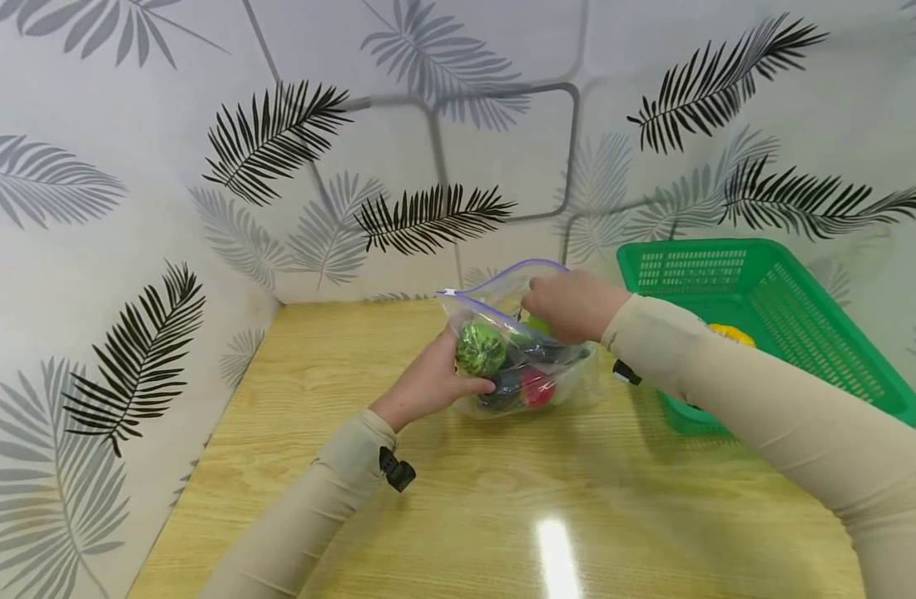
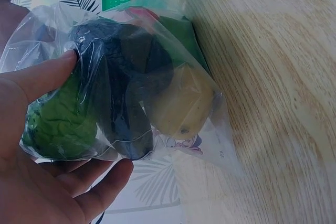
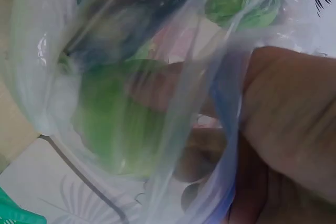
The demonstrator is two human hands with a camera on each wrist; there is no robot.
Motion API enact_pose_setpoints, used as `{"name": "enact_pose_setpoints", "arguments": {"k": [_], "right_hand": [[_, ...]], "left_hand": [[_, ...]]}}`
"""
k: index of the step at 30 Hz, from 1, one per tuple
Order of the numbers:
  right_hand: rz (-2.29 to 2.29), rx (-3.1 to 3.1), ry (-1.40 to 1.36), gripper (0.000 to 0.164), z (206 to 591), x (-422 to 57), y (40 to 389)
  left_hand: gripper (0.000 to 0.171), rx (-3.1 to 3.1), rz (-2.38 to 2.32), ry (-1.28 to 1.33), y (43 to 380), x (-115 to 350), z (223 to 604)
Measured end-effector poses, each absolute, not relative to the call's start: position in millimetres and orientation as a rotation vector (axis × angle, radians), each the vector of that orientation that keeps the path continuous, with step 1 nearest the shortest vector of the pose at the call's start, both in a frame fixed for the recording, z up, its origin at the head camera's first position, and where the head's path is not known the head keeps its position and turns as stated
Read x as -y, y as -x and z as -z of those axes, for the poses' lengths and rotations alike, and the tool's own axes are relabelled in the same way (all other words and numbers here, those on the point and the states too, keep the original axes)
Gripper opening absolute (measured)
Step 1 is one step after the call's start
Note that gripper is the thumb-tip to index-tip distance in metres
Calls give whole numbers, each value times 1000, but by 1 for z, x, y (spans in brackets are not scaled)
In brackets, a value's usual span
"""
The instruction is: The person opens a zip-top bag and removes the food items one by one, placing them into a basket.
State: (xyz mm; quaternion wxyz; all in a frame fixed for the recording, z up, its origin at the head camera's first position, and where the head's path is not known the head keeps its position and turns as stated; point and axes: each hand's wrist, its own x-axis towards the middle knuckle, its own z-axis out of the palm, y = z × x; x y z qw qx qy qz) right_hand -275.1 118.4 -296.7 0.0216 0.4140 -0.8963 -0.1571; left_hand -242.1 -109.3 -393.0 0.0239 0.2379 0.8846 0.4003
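Left grip (image 1: 431, 383): and it's curled firmly round the left side of the clear bag (image 1: 588, 374), thumb across the near face, fingers behind!
Right grip (image 1: 573, 304): in through the bag's mouth it goes, closed on a light green piece (image 3: 115, 124), thumb against its side.
Light green piece: inside the bag, up by the mouth, blurred through the film.
Zip strip (image 1: 536, 262): blue-purple, running round the top of the bag, its two edges spread apart.
Leafy green ball (image 1: 480, 348): packed into the bag's left side, right by the left grip.
Dark long vegetables (image 2: 118, 98): across the middle of the bag, pressed close together.
Red piece (image 1: 537, 388): low in the bag, near its front face.
Tan round piece (image 2: 181, 108): there it is, in the bag beside the dark ones!
Green basket (image 1: 772, 258): to the right of the bag, a yellow piece (image 1: 730, 334) showing inside.
Desk (image 1: 428, 507): pale wood grain below the bag, a bright glare streak in front.
Wall covering (image 1: 502, 50): beyond the bag, feathery leaves in black and grey.
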Motion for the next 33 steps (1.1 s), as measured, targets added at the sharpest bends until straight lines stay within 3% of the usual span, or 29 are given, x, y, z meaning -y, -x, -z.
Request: {"name": "enact_pose_setpoints", "arguments": {"k": [13,24,33], "right_hand": [[118,2840,-1290,59,272,-134,274],[-51,2721,-1083,61,249,-163,249],[-201,2661,-900,59,238,-224,230]], "left_hand": [[109,-2720,-1183,-704,244,112,392],[108,-2739,-1132,-708,242,111,394],[104,-2763,-1118,-706,242,112,392]]}}
